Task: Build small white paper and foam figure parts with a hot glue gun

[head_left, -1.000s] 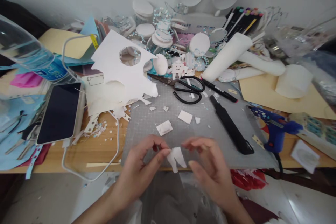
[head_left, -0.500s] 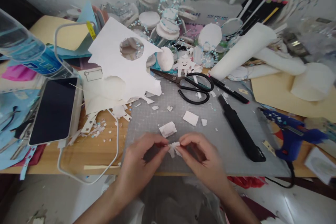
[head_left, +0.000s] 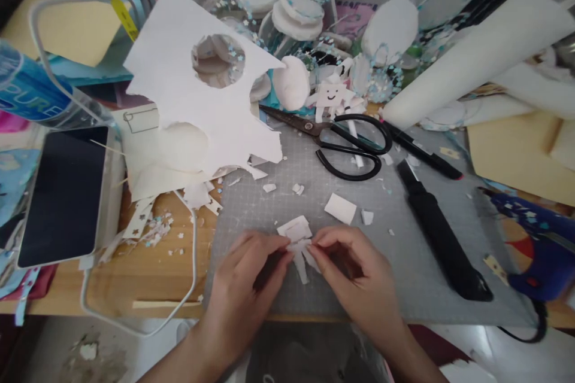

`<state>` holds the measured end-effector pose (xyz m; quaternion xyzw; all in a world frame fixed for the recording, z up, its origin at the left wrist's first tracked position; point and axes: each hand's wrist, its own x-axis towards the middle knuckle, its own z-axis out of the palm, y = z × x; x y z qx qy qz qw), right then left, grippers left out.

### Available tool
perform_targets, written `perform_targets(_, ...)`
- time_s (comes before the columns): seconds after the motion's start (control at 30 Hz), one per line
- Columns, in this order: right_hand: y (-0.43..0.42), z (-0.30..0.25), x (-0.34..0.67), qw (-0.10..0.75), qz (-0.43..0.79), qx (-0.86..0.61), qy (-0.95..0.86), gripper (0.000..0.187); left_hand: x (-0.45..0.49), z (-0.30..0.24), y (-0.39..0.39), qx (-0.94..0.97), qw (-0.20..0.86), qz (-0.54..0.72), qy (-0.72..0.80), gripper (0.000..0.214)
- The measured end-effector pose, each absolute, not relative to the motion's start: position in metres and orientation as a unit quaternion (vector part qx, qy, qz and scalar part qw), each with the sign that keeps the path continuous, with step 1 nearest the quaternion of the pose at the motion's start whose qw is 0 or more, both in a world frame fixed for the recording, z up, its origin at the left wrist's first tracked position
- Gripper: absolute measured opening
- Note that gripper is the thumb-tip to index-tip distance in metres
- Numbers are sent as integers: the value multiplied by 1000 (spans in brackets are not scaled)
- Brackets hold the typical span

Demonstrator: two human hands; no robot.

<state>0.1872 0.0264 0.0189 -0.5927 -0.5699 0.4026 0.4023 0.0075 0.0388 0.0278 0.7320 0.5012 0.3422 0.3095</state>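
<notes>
Between both hands is a small white paper cutout [head_left: 300, 263] with leg-like strips hanging down. My left hand [head_left: 247, 284] pinches its left edge between thumb and index finger. On the opposite edge, the thumb and fingers of my right hand [head_left: 357, 275] are closed on the same piece. Just beyond the fingertips lies a folded white paper piece [head_left: 295, 227]. A white paper rectangle [head_left: 340, 208] rests farther right on the grey cutting mat [head_left: 251, 221]. Black-handled scissors [head_left: 350, 146] lie beyond these pieces.
To the right lie a black utility knife [head_left: 442, 230], a black pen [head_left: 422, 151] and a blue glue gun [head_left: 534, 245]. Leftward are a phone [head_left: 65, 191], its white cable [head_left: 194, 251] and a water bottle [head_left: 31, 90]. A cut white sheet [head_left: 215, 114] and a smiling paper figure [head_left: 331, 96] stand behind.
The view has shifted closer and downward. The paper cutout has turned so its strips hang more visibly, spread apart; both hands keep their pinch on it.
</notes>
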Motion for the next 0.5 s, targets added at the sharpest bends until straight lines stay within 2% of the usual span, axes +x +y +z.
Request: perform_targets(0.5, 33, 23, 181, 374, 378, -641, -554, 6, 6, 26, 39, 715, 326, 338, 518, 17)
